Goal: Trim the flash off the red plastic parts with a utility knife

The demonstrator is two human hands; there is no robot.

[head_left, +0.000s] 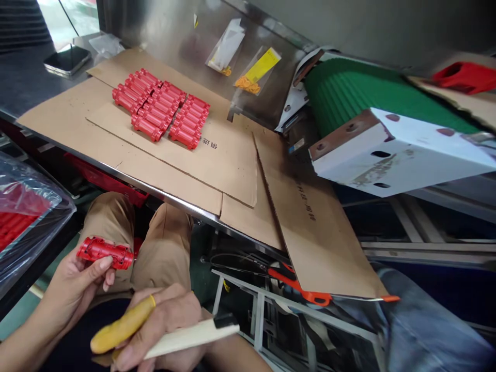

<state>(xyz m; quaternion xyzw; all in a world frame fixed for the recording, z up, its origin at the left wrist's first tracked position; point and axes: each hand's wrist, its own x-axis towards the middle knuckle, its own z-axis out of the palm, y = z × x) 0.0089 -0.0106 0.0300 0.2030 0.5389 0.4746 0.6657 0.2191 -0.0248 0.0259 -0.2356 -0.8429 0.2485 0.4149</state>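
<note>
Red tube (91,249): above the lap (165,258), off the bench, tilted slightly, its side openings in view. Spread over the bench, overlapping: brown cardboard sheets (186,160). Beyond them, a green belt (344,93). Beside the knees, a plastic-lined box (58,199) with more red pieces (15,230) inside. Grouped on the cardboard, side by side: several short rows of similar tubes (149,124). Seemingly partway along, judging by one piece in hand, many laid out and more boxed; cannot tell which count as done or left. Around the held piece, left hand (73,281) with thumb and fingers pinching. Near it, right hand (174,315), fingers curled around a pale, black-ended tool (186,338), apart from the tube. Over one finger, a yellow finger cover (124,326).
</note>
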